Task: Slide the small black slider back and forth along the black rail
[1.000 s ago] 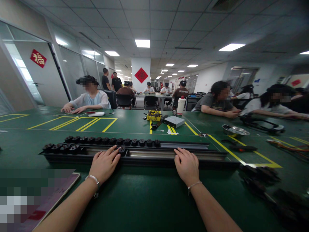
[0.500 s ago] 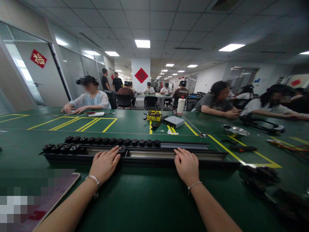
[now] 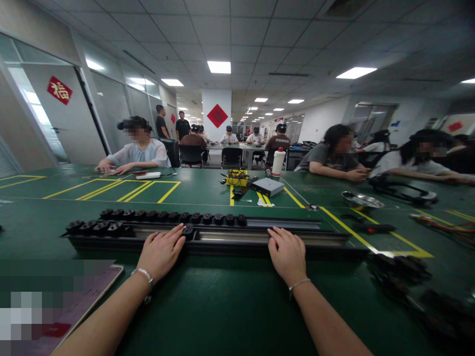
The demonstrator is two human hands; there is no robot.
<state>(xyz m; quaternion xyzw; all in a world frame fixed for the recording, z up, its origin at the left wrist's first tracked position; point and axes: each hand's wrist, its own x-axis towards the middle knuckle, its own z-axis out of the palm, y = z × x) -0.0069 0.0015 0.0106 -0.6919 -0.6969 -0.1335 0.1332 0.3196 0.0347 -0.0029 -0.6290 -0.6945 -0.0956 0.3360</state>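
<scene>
A long black rail point(image 3: 230, 248) lies across the green table, its metal channel bare in the middle. Several black round modules point(image 3: 101, 227) sit at its left end. Behind it is a second rail point(image 3: 284, 224) with a row of similar modules point(image 3: 184, 217). My left hand point(image 3: 162, 251) rests on the front rail, its fingertips touching a single module point(image 3: 188, 231). Farther right, my right hand point(image 3: 287, 252) lies on the same rail, fingers extended, holding nothing.
Loose black parts point(image 3: 404, 269) lie at the right, near a metal bowl point(image 3: 361, 200). A grey box point(image 3: 267, 187), a yellow item with cables point(image 3: 237, 178) and a white bottle point(image 3: 278, 162) stand farther back. People sit across the table.
</scene>
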